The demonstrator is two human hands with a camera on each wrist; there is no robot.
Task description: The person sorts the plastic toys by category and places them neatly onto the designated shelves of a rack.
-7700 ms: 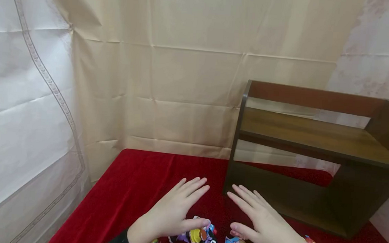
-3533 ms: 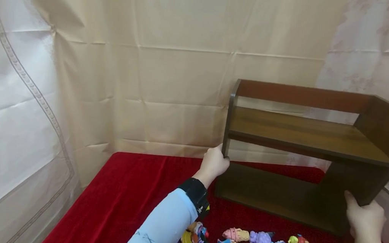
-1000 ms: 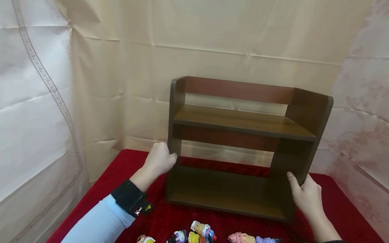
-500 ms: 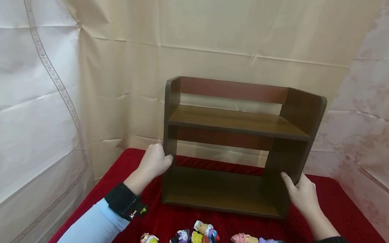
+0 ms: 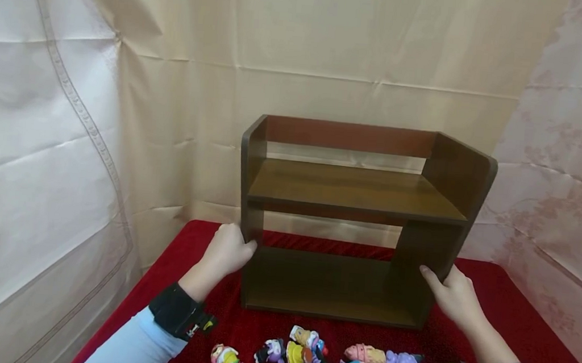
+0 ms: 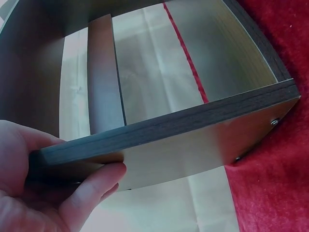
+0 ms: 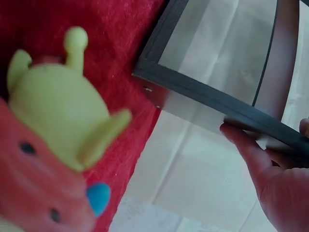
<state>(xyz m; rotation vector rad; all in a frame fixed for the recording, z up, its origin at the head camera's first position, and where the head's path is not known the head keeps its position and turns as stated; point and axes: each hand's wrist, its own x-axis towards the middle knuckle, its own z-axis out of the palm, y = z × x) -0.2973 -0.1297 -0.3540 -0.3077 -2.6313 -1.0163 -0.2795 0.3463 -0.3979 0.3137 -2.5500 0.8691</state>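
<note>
Clamping fingers [image 6: 99,186] of left hand [image 5: 226,250] and right hand [image 5: 459,294] round the side panels [image 5: 458,172] of the brown shelf [image 5: 357,187], on or just above the red cloth [image 5: 507,301]; likely handling as stiff, bulky, slightly slick, so calling for gripping both panels evenly.

1. Through my head view I looked forward and down from the near side, far enough back to take in the whole brown shelf [image 5: 357,189], the left hand [image 5: 227,249] and the right hand [image 5: 455,294].
2. My left wrist view faced past that hand, close along the left side panel [image 6: 193,140], with the shelf turned sideways.
3. My right wrist view looked likewise along the right side panel [image 7: 203,94], a red-and-yellow toy [image 7: 53,140] looming nearest.
4. All three shared the shelf and red cloth [image 5: 511,313]; head and right wrist shared that toy.
</note>
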